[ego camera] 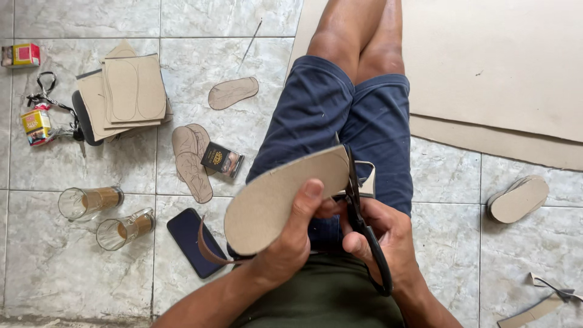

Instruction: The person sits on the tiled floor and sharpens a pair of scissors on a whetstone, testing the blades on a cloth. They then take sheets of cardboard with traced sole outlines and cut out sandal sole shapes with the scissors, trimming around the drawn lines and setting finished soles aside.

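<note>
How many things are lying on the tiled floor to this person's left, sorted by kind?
Glass mugs: 2
Phones: 1
Small boxes or cartons: 3
Loose sole-shaped cutouts: 3
Stacks of marked cardboard pieces: 1
Total: 10

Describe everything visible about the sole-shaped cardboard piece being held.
The cardboard sole is a flat, tan, foot-shaped cut-out with a rounded end toward the viewer, held tilted above the lap. The left hand grips its lower edge, thumb on top. At its far end the black scissors, held by the right hand, meet its edge, where a trimmed strip hangs off.
</note>
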Demonstrator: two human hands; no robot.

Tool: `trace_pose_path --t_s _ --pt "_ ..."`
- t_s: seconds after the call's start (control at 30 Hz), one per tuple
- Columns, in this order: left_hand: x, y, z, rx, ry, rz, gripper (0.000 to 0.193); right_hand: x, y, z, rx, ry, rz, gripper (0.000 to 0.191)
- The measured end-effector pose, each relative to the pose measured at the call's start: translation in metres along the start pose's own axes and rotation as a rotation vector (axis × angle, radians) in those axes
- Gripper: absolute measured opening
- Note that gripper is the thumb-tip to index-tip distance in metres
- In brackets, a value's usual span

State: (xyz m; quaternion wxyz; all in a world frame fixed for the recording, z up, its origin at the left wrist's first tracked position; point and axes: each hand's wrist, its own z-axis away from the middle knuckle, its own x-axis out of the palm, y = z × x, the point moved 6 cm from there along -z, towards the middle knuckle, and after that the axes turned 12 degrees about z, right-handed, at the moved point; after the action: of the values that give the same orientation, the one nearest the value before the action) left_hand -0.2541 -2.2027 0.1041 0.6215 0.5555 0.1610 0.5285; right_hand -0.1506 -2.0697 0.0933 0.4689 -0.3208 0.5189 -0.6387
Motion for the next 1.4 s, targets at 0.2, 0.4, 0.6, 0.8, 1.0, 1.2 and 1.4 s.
trace_pose_path --t_s 0.2,0.4,0.6,0.8,1.0,1.2,1.4 --pt "0.015 0.020 0.006 0.006 -0.066 0.057 0.037 0.003 -0.011 0.000 -0.181 0.012 -0.031 0.082" --pt "-0.001 0.029 -0.001 0.065 -0.015 -0.040 0.034 0.001 0.005 0.002 -0.020 0.016 -0.025 0.085" --pt "0.008 0.034 0.001 0.005 -0.151 -0.099 0.034 0.004 -0.009 0.000 -0.181 -0.039 -0.095 0.082" --pt "-0.004 0.040 -0.005 -0.014 -0.083 -0.165 0.032 -0.003 0.003 0.004 0.041 0.004 -0.007 0.089" --pt "-0.001 0.050 -0.005 -0.049 -0.211 -0.202 0.028 -0.003 -0.008 0.004 -0.128 -0.057 -0.027 0.082" --pt "-0.004 0.066 -0.013 -0.009 -0.282 -0.331 0.023 -0.004 0.002 0.006 0.044 -0.087 0.002 0.086" --pt "-0.006 0.071 -0.020 -0.123 -0.362 -0.389 0.022 -0.002 0.001 0.006 -0.027 -0.136 0.038 0.085"
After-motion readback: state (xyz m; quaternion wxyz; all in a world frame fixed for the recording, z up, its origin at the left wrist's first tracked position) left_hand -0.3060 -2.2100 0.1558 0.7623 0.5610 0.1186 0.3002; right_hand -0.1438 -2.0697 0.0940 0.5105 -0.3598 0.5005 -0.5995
